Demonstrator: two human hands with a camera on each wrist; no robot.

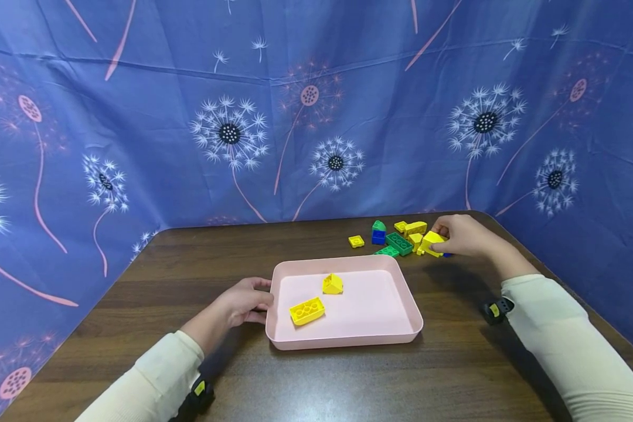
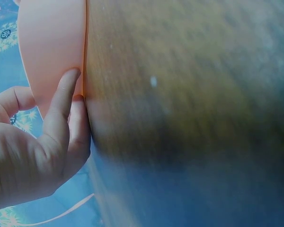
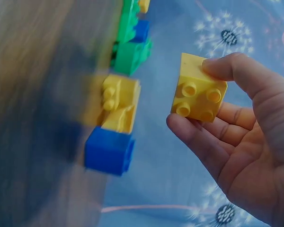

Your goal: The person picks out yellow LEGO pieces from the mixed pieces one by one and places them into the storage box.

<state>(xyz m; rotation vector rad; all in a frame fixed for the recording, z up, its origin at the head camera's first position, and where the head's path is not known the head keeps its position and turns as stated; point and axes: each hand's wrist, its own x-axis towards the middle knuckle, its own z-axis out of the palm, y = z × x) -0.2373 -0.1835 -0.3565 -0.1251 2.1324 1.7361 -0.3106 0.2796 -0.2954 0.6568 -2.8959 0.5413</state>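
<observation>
My right hand [image 1: 461,233] pinches a yellow toy building brick [image 3: 199,90] between thumb and fingertips, over the right end of a brick pile. Its round studs face the right wrist camera. Just beyond it in that view are another yellow brick [image 3: 123,101] and a blue brick [image 3: 108,150]. At the left, my left hand [image 1: 245,302] touches the outer side wall of a pink tray [image 1: 348,341] with extended fingers. Inside the tray lie a long yellow brick [image 1: 307,311] and a small sloped yellow brick [image 1: 332,283].
Behind the tray, the pile includes green bricks [image 1: 399,244], a blue brick [image 1: 378,237] with a green piece on top, and several yellow bricks [image 1: 415,228]. A small flat yellow brick [image 1: 356,241] lies apart at its left. Blue dandelion-print cloth [image 1: 274,117] hangs around the wooden table [image 1: 206,258].
</observation>
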